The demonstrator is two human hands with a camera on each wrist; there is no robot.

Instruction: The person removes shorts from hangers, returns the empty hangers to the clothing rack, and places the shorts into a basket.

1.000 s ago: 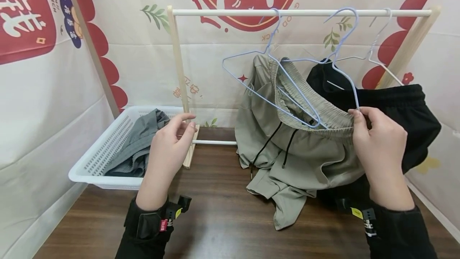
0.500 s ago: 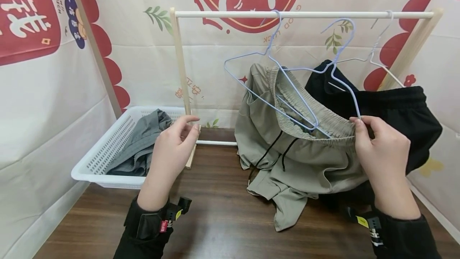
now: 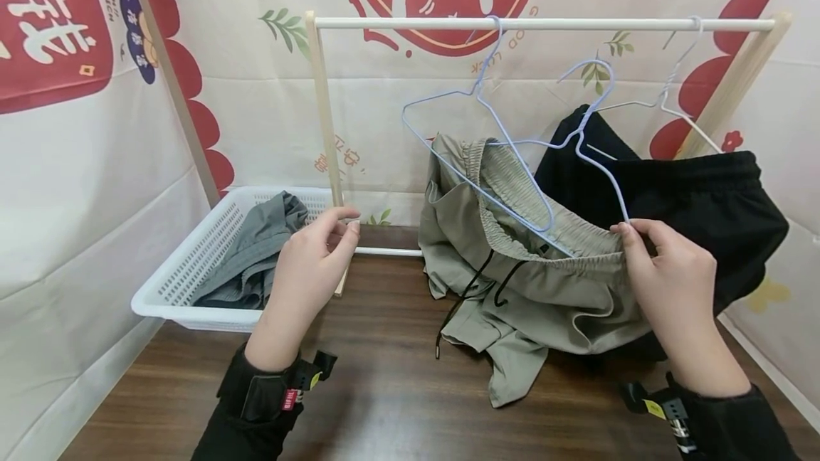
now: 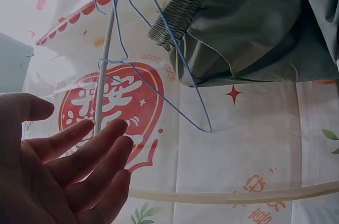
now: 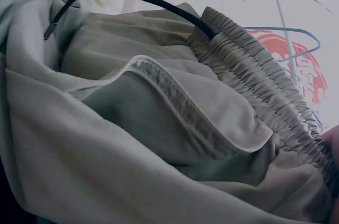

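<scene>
My right hand pinches the elastic waistband of the grey-green shorts together with the right corner of a blue wire hanger. That hanger runs into the waist opening, and its hook stands below the rod, apart from it. Black drawstrings dangle from the shorts' front. In the right wrist view, the gathered waistband and a pocket fill much of the picture, with only a bit of the hand at the right edge. My left hand holds nothing, its fingers loosely bent near the rack's left post; the left wrist view shows its fingers spread.
A white rack rod crosses the back. Another blue hanger hangs on it, in front of the shorts. Black shorts hang at right from a white hanger. A white basket at left holds a grey garment.
My right hand has lowered slightly, bringing the held hanger and shorts' waistband down. The hanger's hook has sunk from rod height to below it. My left hand has barely moved.
</scene>
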